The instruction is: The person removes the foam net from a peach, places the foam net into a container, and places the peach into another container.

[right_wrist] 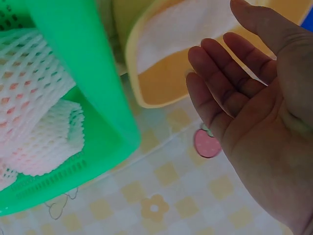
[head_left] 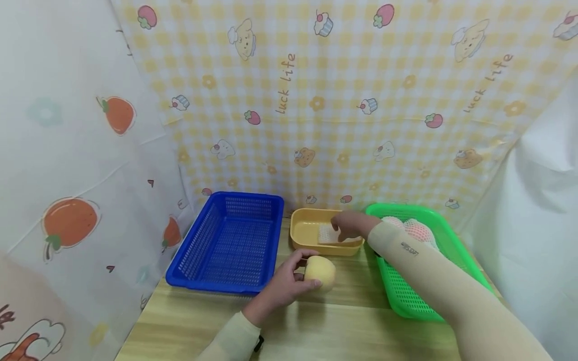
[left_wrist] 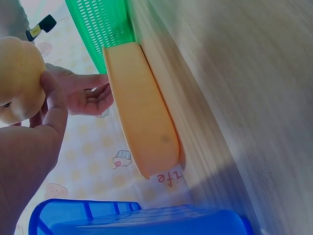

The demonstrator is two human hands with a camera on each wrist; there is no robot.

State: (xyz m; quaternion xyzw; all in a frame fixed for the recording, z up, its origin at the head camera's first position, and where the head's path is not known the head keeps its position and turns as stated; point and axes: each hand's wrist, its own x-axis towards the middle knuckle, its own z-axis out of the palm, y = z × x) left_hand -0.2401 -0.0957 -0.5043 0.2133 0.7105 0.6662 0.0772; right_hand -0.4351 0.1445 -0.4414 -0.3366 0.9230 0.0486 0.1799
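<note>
My left hand (head_left: 289, 285) holds a round, pale yellow fruit (head_left: 321, 273) between thumb and fingers, above the table in front of a shallow yellow bin (head_left: 311, 244). The left wrist view shows the lobed side of this fruit (left_wrist: 20, 81), which looks like an apple. Over the right part of the bin hangs my right hand (head_left: 352, 225), palm down. Its fingers are loosely bent and hold nothing in the right wrist view. Beneath it, a white foam net sleeve (head_left: 326, 234) lies inside the bin, partly hidden by the hand.
At the left stands a blue basket (head_left: 180, 278) with nothing visible inside. A green basket (head_left: 397, 301) at the right bears several pinkish fruits (head_left: 417, 229) in white foam nets, partly behind my right forearm. A patterned cloth (head_left: 316, 125) hangs behind the containers.
</note>
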